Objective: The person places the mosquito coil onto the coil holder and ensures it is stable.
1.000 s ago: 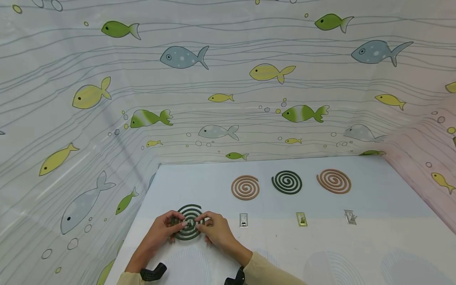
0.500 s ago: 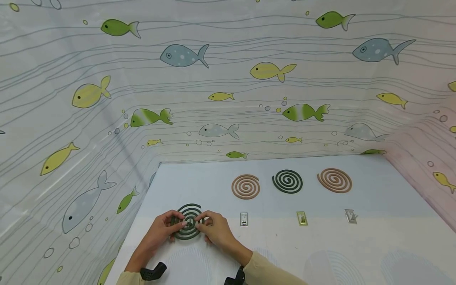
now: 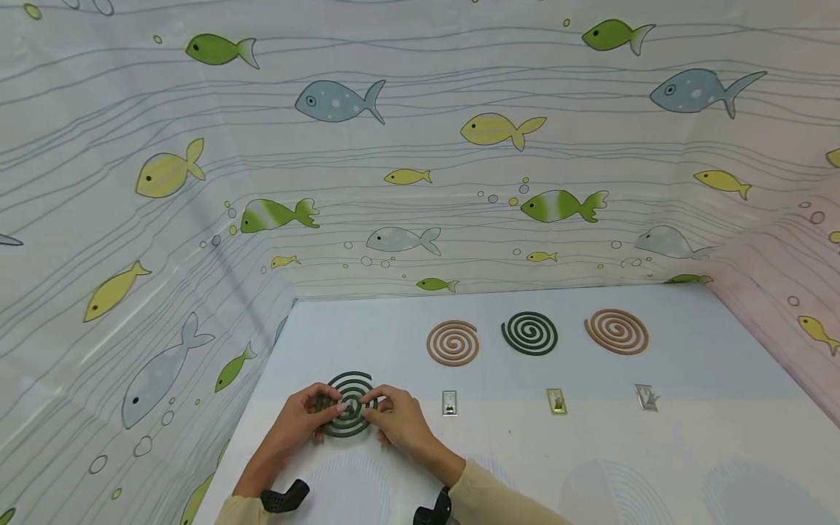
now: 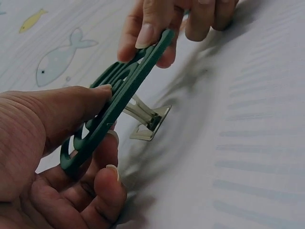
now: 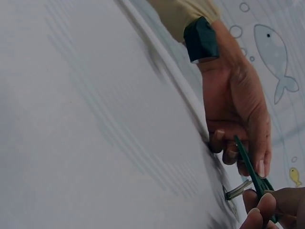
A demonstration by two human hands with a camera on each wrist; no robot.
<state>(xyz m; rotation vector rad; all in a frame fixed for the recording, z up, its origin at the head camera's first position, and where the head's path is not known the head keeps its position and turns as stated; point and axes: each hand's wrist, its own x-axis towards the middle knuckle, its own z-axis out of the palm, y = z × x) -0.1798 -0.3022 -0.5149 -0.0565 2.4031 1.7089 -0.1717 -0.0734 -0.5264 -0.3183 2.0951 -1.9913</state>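
Note:
A dark green mosquito coil (image 4: 127,90) is held between both hands at the left of the table. My left hand (image 3: 295,423) pinches its left side, thumb on top and fingers below. Opposite, my right hand (image 3: 402,424) pinches the right side between thumb and fingers. Under the coil, a small metal coil stand (image 4: 151,123) stands on the table with its prong raised toward the coil's centre. The wrist views show the coil tilted and off the table. Whether the prong's tip touches the coil cannot be made out.
Farther back lie a brown coil (image 3: 453,343), another green coil (image 3: 529,334) and a second brown coil (image 3: 616,332). Nearer are a silver stand (image 3: 449,403), a gold stand (image 3: 556,402) and another silver stand (image 3: 646,398). Fish-print sheeting (image 3: 407,204) surrounds the white table (image 3: 499,467).
Both hands and the green coil have shifted very slightly up in the head view. The grip of each hand looks the same, and the other coils and stands stay in place.

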